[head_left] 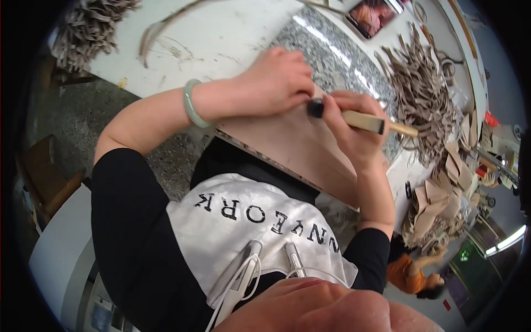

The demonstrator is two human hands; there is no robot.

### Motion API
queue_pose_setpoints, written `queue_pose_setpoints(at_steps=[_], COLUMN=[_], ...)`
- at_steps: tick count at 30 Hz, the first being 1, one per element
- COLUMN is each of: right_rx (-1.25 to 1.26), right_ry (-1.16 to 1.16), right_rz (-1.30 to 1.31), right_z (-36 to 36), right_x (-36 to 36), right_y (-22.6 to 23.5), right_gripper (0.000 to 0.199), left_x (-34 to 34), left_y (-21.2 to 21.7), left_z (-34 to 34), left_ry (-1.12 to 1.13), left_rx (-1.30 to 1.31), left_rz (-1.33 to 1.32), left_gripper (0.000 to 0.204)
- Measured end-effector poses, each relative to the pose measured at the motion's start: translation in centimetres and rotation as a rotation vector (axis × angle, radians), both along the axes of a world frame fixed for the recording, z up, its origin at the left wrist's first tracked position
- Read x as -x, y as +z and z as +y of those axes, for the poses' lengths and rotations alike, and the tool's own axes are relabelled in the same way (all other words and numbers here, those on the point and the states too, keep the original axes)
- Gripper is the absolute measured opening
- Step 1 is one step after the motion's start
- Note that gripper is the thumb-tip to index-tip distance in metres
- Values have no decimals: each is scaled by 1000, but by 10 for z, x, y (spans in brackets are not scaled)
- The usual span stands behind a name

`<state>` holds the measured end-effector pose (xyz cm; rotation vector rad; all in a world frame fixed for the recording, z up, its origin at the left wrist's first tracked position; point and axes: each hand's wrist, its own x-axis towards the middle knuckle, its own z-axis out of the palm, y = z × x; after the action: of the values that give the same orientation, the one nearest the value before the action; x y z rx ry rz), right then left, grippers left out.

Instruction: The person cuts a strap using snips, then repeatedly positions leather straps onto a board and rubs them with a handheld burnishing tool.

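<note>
My left hand (274,80) is closed into a loose fist and presses down on a tan board (293,146) that lies over a grey granite slab (332,55). A pale green bangle (192,103) circles that wrist. My right hand (354,124) grips a brush with a black head (316,108) and a pale wooden handle (365,122). The brush head sits on the board right beside the left fist, and what the fist pinches under its fingers is hidden.
A heap of tan leather strips (423,94) lies to the right, with folded tan pieces (442,199) nearer. A phone (373,15) rests at the far edge of the white table (204,39). A fringed bundle (88,27) sits far left. Another person in orange (412,274) is lower right.
</note>
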<state>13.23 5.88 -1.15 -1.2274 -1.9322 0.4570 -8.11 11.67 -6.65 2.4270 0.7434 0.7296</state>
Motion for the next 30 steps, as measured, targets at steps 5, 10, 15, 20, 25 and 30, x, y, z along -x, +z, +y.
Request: queue_pose_setpoints(at_steps=[5,10,15,20,25,30], right_rx=[114,134,136,120,113,51], right_ry=[-53,-163,-325,-537,-570,-631], right_rz=[171,298,345,339,517,515], right_z=[-9,-42,-75,-113,-112,-124], right_x=[-27,-57,-84,-107,-94,-92], right_y=[4,16,15,10,-19,-25], right_gripper=[15,11,9,9,10,11], left_x=[22,127,193,171,38,-134], left_y=[-2,8,18,16,37,38], left_z=[27,65,40,48,63,88], left_ry=[25,521,802,809,390,-195], left_rx=[-284,-377,-185,-409,-160,-152], left_rz=[33,190,430,325,-23,-174], left_gripper=[6,11,20,29,27,22])
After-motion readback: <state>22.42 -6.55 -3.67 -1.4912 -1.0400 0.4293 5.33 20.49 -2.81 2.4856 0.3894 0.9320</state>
